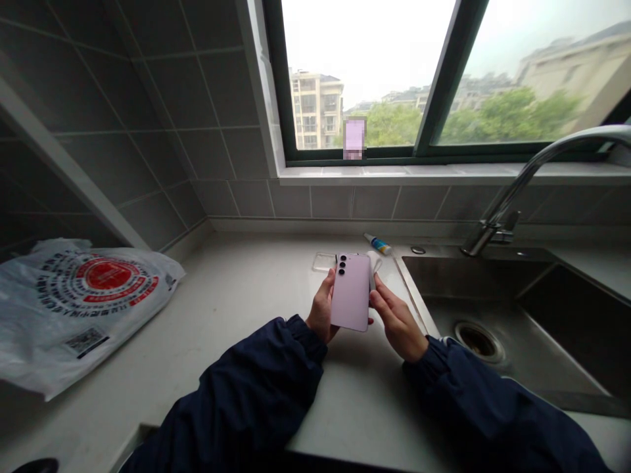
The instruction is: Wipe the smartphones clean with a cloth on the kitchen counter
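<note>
A lilac smartphone [351,295] is held above the counter, its back and three camera lenses facing up toward me. My left hand [323,307] is closed around its left edge. At the phone's right edge, my right hand [397,318] grips with thumb and fingers. Just behind that edge shows a pale object with a thin loop [377,264], partly hidden by the phone; I cannot tell whether my right fingers touch it. A clear phone case [323,262] lies on the counter beyond my left hand. Farther back is a small blue-and-white tube [378,244] with a pointed tip.
To the right is a steel sink [547,355] with a drain [478,340] and a curved chrome faucet [513,184]. A white plastic bag [93,295] with red and black print sits on the left of the pale counter [246,282]. A window [367,85] is behind, with a pixelated pinkish patch.
</note>
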Available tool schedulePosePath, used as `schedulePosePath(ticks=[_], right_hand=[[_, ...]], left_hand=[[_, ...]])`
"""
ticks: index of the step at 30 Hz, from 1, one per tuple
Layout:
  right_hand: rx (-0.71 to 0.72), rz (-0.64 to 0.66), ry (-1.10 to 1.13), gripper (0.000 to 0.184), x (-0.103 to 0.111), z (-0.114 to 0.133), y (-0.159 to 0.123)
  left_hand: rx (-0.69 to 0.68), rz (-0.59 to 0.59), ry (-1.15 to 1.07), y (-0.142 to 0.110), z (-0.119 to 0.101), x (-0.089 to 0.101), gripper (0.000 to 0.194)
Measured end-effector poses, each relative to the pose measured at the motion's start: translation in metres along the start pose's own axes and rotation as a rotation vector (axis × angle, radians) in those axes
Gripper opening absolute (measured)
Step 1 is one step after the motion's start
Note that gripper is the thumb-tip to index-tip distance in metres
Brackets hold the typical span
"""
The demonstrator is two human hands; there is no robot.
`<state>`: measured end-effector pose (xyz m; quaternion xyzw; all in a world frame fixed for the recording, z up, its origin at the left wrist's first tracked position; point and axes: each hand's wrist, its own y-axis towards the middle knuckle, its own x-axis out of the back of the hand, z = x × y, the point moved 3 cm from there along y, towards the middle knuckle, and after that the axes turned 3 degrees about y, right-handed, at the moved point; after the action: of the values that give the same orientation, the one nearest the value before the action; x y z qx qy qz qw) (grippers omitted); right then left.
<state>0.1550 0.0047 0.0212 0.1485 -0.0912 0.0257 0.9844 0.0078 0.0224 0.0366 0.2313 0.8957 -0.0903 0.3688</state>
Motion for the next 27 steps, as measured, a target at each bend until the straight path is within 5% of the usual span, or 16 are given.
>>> schedulePosePath(ticks=[4,14,27], right_hand=[[0.034,0.037,-0.086,0.078,-0.002,0.003,-0.002],[0.031,0.127,-0.050,0.073,-0.008,0.001,-0.007],[-0.179,0.222,0.439,0.050,-0.014,0.004,-0.005]], left_hand=[[-0.123,-0.132,-0.023,0.004,-0.001,0.003,0.052],[-0.209,-0.202,-0.027,0.006,-0.005,0.008,0.058],[-0.302,-0.229,0.003,0.009,-0.017,0.013,0.062]])
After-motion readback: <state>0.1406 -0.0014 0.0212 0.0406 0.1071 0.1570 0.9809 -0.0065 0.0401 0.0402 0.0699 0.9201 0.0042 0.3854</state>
